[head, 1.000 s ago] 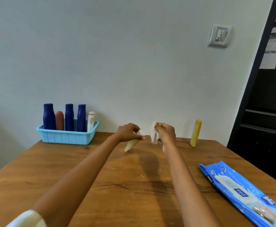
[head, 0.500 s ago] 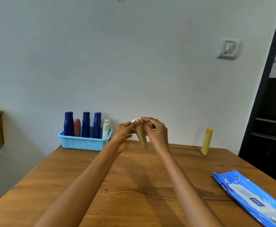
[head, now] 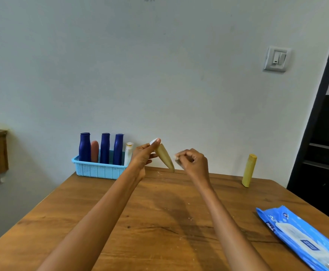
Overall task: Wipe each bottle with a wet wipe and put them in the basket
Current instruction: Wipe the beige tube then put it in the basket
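Above the far half of a wooden table (head: 159, 222), a left hand (head: 142, 157) grips a tilted tan bottle (head: 164, 158) near its white cap, while the right hand (head: 194, 163) pinches a crumpled wet wipe (head: 176, 158) against the bottle's lower side. A blue basket (head: 99, 170) holding five bottles stands at the far left edge against the wall. A yellow bottle (head: 248, 171) stands far right; a wipes pack (head: 304, 237) lies by the right edge. Bare wood lies between.

Wipes pack (head: 304, 239) runs past the right edge.
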